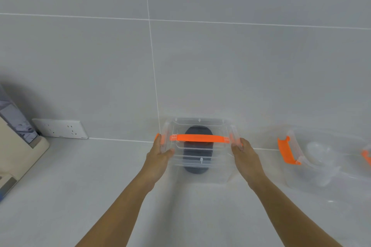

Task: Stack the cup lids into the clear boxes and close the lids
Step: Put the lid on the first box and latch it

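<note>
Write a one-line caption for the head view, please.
Left hand and right hand grip the ends of a clear box holding dark cup lids.

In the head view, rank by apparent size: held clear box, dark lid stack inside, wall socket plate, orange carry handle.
1. clear box
2. dark lid stack and wall socket plate, too alike to separate
3. orange carry handle
</note>
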Demonstrator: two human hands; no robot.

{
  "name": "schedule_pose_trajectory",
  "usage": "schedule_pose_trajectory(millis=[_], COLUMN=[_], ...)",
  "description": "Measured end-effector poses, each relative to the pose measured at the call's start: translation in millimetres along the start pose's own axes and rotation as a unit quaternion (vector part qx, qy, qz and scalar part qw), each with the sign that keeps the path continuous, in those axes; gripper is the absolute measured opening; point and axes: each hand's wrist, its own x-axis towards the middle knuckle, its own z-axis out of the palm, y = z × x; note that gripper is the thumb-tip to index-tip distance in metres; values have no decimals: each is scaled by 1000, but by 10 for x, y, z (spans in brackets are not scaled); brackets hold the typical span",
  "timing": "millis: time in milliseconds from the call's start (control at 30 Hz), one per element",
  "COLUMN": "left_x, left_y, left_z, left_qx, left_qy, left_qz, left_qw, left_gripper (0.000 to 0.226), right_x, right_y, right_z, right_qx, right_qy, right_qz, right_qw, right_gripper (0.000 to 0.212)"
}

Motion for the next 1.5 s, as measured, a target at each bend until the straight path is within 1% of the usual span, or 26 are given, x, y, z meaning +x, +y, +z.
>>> schedule_pose_trajectory(millis=[133, 200, 233, 300, 367, 400, 433, 500, 533, 567, 600, 633, 667, 733, 800, 867, 933, 1000, 1100, 1167, 1300, 1500], left_x=[-26, -47, -53, -51, -26, -10, 2, 16, 27, 30, 32, 38, 38, 8, 1, 8, 12, 22, 18, 13, 18, 52], left_y=[20, 16, 14, 14, 31, 32, 30, 20, -4, -28, -59, -90, -112, -113, -131, -146, -125, -114, -128, -141, -148, -136], left_z=[-26, -52, -68, -110, -153, -165, -180, -197, -203, -195, -184, -174, -165, -130, -94, -57, -24, 1, 42, 55, 64, 53], left_qx=[29, 76, 117, 207, 255, 253, 227, 128, 83, 49, 22, -6, -37, -93, -122, -125, -100, -35, 44, 78, 107, 158], left_qy=[0, -7, -4, 26, 86, 121, 153, 174, 166, 152, 134, 115, 95, 63, 61, 88, 128, 156, 178, 188, 190, 193], left_qz=[4, 18, 25, 36, 41, 42, 35, -15, -50, -86, -120, -142, -152, -145, -120, -80, -35, 2, 46, 59, 65, 87], left_qw=[1000, 997, 993, 977, 962, 959, 961, 976, 981, 983, 984, 983, 983, 983, 983, 985, 986, 987, 982, 977, 974, 964], left_gripper=[66, 66, 65, 63, 58, 54, 55, 69, 77, 82, 83, 79, 71, 50, 45, 46, 43, 38, 32, 30, 31, 15], right_x=[-10, -14, -9, -4, -8, -6, 5, 15, 7, -2, -3, -3, -6, -5, 15, 44, 49, 41, 32, 29, 21, 1], right_y=[-2, -4, 3, 28, 50, 78, 112, 146, 142, 136, 141, 150, 163, 180, 197, 217, 221, 231, 228, 221, 216, 163], right_z=[-44, -58, -63, -82, -93, -94, -89, -86, -84, -79, -71, -72, -80, -78, -46, -13, 27, 51, 44, 32, 15, -18], right_qx=[-8, -9, -8, 2, 13, 8, -4, -4, 36, 95, 149, 189, 214, 245, 257, 235, 189, 132, 68, 36, -8, -75], right_qy=[-4, -7, -9, -7, 17, 43, 70, 91, 78, 56, 32, 5, -23, -53, -31, 18, 48, 65, 75, 70, 63, 66], right_qz=[0, 7, 11, 19, 13, 8, 7, 40, 80, 125, 163, 188, 201, 202, 186, 146, 89, 46, 14, 4, -8, -40], right_qw=[1000, 1000, 1000, 1000, 1000, 999, 998, 995, 993, 986, 975, 964, 956, 947, 948, 961, 977, 988, 995, 997, 998, 994], right_gripper=[31, 30, 30, 27, 24, 26, 33, 60, 73, 81, 84, 82, 75, 59, 47, 39, 35, 32, 29, 29, 27, 23])
